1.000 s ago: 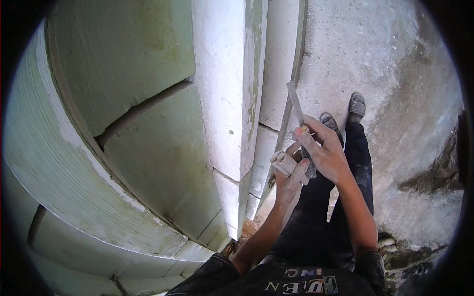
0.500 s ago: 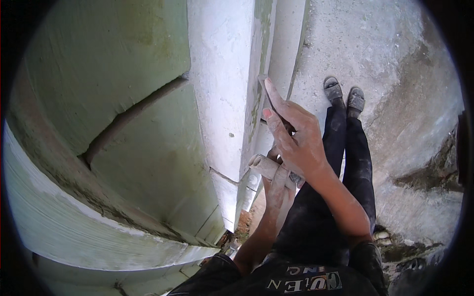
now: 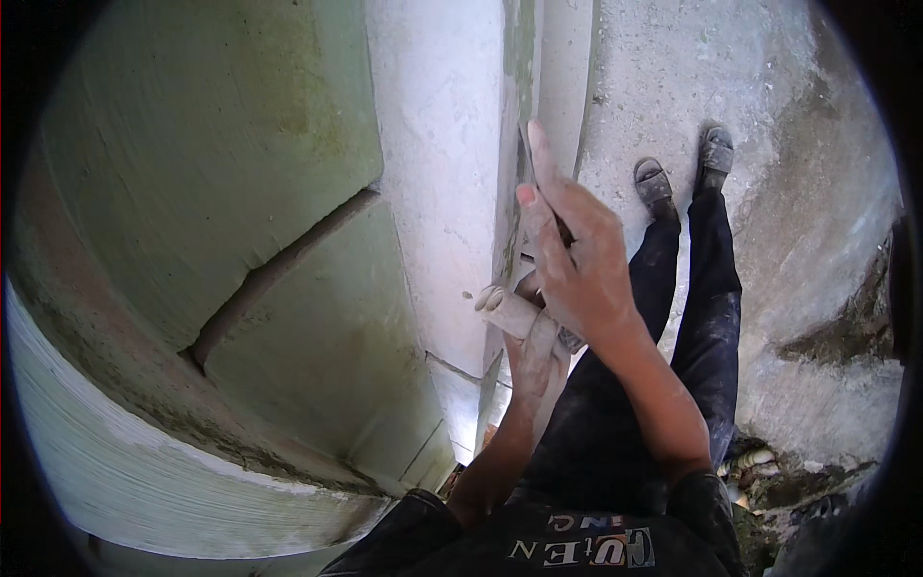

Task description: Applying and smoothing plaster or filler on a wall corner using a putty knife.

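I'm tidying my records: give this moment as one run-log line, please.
left hand: holds pale roll | right hand: fingers along thin blade, grip partly hidden | alongside: white pillar

To our left we see a pale green wall (image 3: 298, 115), cut by a slanting dark gap (image 3: 279, 264). A dirty brownish ledge (image 3: 183, 385) curves beneath it, edging a streaked, lighter green band (image 3: 173, 500). Beside the wall we have a white column (image 3: 433, 144), glaring brightest near its lower end. To our right spreads a rough, pale grey floor (image 3: 673, 87), stained brownish, with a dark broken patch (image 3: 846, 337) and rubble (image 3: 755, 471) lower down.
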Available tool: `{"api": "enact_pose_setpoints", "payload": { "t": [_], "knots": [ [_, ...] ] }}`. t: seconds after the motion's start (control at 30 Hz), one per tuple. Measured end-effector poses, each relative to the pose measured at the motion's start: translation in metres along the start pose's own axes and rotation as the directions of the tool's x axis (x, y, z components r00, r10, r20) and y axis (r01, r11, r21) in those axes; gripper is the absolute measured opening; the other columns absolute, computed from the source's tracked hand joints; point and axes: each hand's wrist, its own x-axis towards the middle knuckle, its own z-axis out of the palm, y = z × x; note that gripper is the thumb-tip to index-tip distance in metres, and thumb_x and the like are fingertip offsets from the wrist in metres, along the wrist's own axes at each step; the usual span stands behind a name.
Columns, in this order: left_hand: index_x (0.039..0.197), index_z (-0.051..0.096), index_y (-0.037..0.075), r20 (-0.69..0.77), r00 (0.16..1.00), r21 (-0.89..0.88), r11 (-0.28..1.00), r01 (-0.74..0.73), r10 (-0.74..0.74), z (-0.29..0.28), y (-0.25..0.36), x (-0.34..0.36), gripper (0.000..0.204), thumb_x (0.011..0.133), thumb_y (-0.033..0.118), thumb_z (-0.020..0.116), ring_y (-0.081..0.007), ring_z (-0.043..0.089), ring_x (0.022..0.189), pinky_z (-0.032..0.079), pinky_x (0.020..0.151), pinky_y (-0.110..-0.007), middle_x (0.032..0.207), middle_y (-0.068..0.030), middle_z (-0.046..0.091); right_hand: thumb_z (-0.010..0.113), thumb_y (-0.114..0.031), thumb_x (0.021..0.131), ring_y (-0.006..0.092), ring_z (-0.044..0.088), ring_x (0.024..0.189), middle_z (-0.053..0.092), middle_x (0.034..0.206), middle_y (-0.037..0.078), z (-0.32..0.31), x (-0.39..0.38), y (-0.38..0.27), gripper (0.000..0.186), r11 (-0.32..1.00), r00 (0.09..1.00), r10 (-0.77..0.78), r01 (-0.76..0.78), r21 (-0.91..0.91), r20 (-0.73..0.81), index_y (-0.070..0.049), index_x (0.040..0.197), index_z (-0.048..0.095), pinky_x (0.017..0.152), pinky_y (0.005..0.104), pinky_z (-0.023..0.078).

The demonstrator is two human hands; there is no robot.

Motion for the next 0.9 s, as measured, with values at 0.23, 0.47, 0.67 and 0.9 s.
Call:
{"api": "enact_pose_setpoints", "payload": {
  "t": [0.23,0.47,0.67,0.9],
  "knots": [
    [0.141,0.040,0.008,-0.045,0.999,-0.003,1.000,0.000,-0.001,0.026,-0.001,-0.009,0.052,0.093,0.005,0.061,-0.0174,0.055,0.119,0.052,0.094,-0.034,0.131,-0.0080,0.050,0.057,-0.012,0.100,0.0307,0.056,0.068,0.053,0.075,0.017,-0.012,0.004,-0.006,0.055,0.997,0.998,0.025,-0.020,-0.079,0.064,-0.012,0.153,0.043,0.070,0.0388,0.047],
    [0.143,0.037,0.010,0.052,0.998,-0.117,0.992,-0.036,0.042,0.031,-0.008,0.005,0.053,0.096,0.007,0.061,-0.0164,0.055,0.119,0.052,0.094,-0.033,0.134,-0.0068,0.049,0.057,-0.013,0.100,0.0306,0.055,0.066,0.052,0.072,0.017,-0.016,0.025,-0.011,0.053,0.996,0.997,-0.080,0.081,-0.032,0.021,-0.010,0.152,0.044,0.069,0.0417,0.047],
    [0.144,0.037,0.008,-0.008,0.999,-0.035,0.999,-0.042,0.041,0.054,0.005,0.006,0.054,0.096,0.005,0.060,-0.0150,0.055,0.118,0.052,0.092,-0.032,0.130,-0.0068,0.051,0.053,-0.008,0.100,0.0287,0.064,0.082,0.062,0.091,0.022,-0.019,0.032,-0.020,0.054,0.996,0.997,-0.030,0.037,-0.082,0.075,-0.008,0.152,0.043,0.080,0.0382,0.049],
    [0.142,0.038,0.008,0.009,1.000,-0.069,0.997,-0.021,0.021,0.050,0.000,-0.003,0.051,0.096,0.004,0.059,-0.0138,0.056,0.114,0.052,0.088,-0.030,0.129,-0.0060,0.051,0.053,-0.008,0.100,0.0246,0.071,0.091,0.069,0.100,0.026,-0.029,0.024,-0.028,0.052,0.992,0.981,0.057,-0.036,-0.118,0.184,-0.006,0.151,0.043,0.087,0.0331,0.051]
  ]
}}
